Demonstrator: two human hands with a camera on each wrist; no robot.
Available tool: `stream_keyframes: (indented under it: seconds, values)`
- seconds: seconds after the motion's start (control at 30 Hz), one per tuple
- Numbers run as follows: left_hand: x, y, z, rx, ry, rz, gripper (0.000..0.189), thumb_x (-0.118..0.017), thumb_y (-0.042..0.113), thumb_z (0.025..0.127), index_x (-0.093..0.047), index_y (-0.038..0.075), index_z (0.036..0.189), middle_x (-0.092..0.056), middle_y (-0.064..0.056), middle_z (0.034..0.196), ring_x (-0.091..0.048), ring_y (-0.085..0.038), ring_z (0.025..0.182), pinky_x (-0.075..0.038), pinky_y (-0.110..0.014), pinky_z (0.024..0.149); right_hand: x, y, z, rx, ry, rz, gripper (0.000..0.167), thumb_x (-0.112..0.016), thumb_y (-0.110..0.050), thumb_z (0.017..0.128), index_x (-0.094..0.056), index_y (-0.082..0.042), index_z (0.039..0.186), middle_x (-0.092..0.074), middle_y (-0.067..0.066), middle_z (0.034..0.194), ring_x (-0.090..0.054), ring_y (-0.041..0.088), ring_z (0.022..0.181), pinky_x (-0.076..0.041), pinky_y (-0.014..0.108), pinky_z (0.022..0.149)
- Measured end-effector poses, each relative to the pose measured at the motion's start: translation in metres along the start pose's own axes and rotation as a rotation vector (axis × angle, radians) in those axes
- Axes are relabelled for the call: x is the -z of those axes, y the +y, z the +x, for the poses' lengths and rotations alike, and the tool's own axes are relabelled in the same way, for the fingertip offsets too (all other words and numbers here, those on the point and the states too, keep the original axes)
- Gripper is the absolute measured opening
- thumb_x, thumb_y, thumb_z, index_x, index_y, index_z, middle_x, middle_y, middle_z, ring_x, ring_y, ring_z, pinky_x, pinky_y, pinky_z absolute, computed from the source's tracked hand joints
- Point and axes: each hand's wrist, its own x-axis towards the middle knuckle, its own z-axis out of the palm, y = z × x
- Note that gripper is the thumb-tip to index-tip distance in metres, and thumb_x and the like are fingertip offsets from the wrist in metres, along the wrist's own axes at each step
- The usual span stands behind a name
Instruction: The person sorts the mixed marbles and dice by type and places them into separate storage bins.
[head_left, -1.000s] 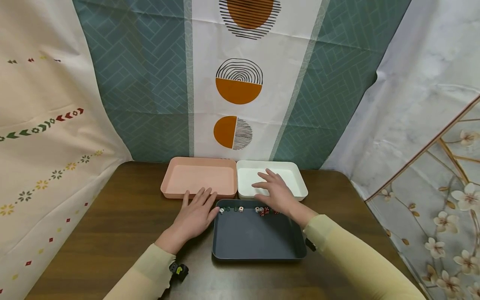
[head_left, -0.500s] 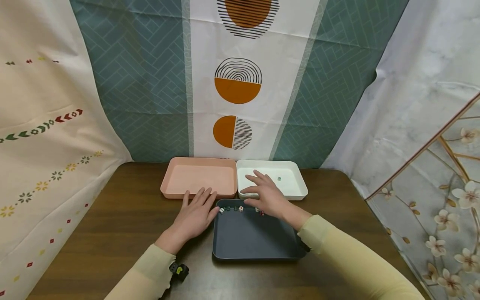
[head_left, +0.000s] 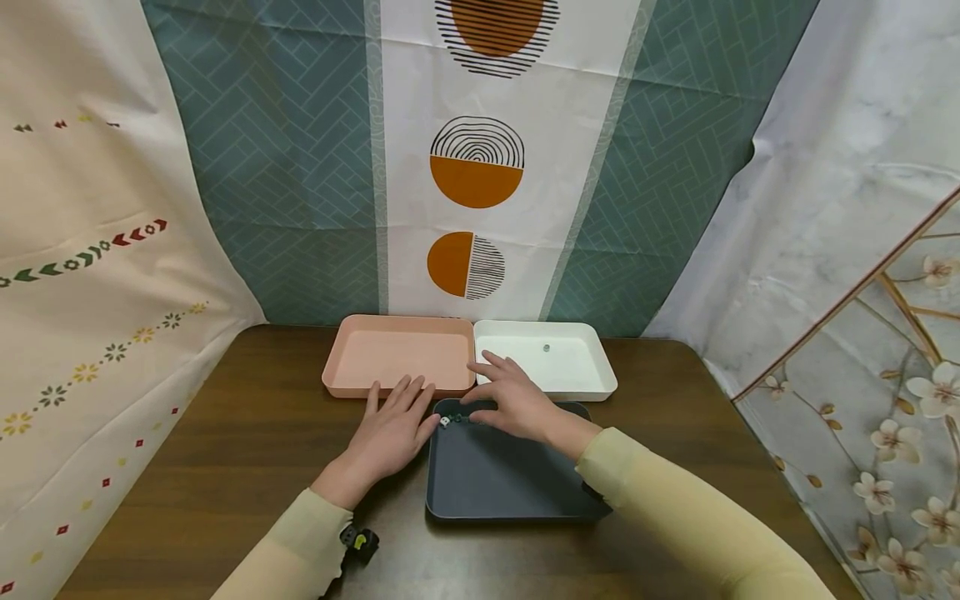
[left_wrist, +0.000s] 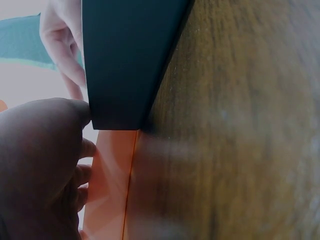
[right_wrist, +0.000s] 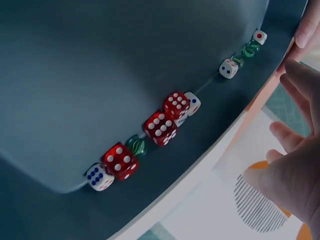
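My left hand (head_left: 386,433) lies flat with spread fingers; its fingertips are at the near rim of the pink tray (head_left: 405,358), and its thumb is at the corner of the dark grey tray (head_left: 510,479). Over the far edge of that tray hovers my right hand (head_left: 517,408), fingers loosely extended, with nothing seen between them. In the right wrist view, red dice (right_wrist: 160,128), white dice (right_wrist: 100,177) and green glass marbles (right_wrist: 136,145) line the tray's far side. Most of these are hidden behind the right hand in the head view.
A white tray (head_left: 581,371) stands beside the pink one, behind the dark tray. One small greenish marble (head_left: 547,348) lies in it. Brown wooden tabletop (head_left: 247,450) surrounds the trays, and a patterned cloth (head_left: 315,208) hangs at the back.
My right hand has moved left along the dark tray's far edge, uncovering the marble in the white tray, which has shifted slightly left. The left hand has stayed in place.
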Motion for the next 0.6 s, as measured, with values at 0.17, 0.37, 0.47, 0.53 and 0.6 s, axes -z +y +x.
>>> stream_keyframes:
  seconds: [0.17, 0.37, 0.47, 0.53, 0.6]
  values:
    - [0.0, 0.0, 0.0, 0.0, -0.005, -0.008, 0.066, -0.049, 0.048, 0.118, -0.043, 0.01, 0.171, -0.033, -0.016, 0.178, -0.022, -0.038, 0.167, -0.001, -0.076, 0.128, -0.006, -0.002, 0.006, 0.037, -0.029, -0.034, 0.029, -0.086, -0.027, 0.1, -0.085, -0.019, 0.128, -0.048, 0.015, 0.17, -0.023, 0.041, 0.167, -0.019, 0.065, 0.132]
    - [0.0, 0.0, 0.0, -0.005, -0.004, -0.006, 0.065, -0.049, 0.048, 0.118, -0.043, 0.01, 0.171, -0.033, -0.016, 0.178, -0.022, -0.038, 0.167, -0.002, -0.076, 0.128, -0.012, -0.003, 0.012, 0.065, -0.062, -0.054, 0.03, -0.087, -0.026, 0.099, -0.085, -0.019, 0.128, -0.048, 0.016, 0.169, -0.024, 0.043, 0.166, -0.021, 0.067, 0.131]
    - [0.0, 0.0, 0.0, -0.006, -0.003, -0.002, 0.065, -0.049, 0.048, 0.118, -0.043, 0.01, 0.17, -0.033, -0.017, 0.178, -0.022, -0.038, 0.167, -0.003, -0.076, 0.128, -0.015, -0.004, 0.014, 0.074, -0.07, -0.068, 0.03, -0.087, -0.025, 0.099, -0.084, -0.019, 0.129, -0.048, 0.016, 0.17, -0.025, 0.045, 0.165, -0.022, 0.066, 0.13]
    - [0.0, 0.0, 0.0, -0.007, -0.001, -0.001, 0.065, -0.049, 0.048, 0.118, -0.043, 0.01, 0.17, -0.033, -0.016, 0.178, -0.022, -0.038, 0.167, -0.003, -0.076, 0.128, -0.016, -0.004, 0.015, 0.074, -0.076, -0.085, 0.031, -0.086, -0.026, 0.1, -0.084, -0.02, 0.13, -0.048, 0.015, 0.17, -0.025, 0.044, 0.165, -0.022, 0.066, 0.131]
    - [0.0, 0.0, 0.0, -0.008, 0.0, 0.0, 0.065, -0.049, 0.048, 0.118, -0.043, 0.01, 0.17, -0.033, -0.016, 0.178, -0.023, -0.038, 0.167, -0.003, -0.076, 0.128, -0.018, -0.004, 0.016, 0.074, -0.083, -0.101, 0.031, -0.085, -0.026, 0.1, -0.083, -0.021, 0.131, -0.047, 0.014, 0.171, -0.024, 0.043, 0.166, -0.022, 0.065, 0.131]
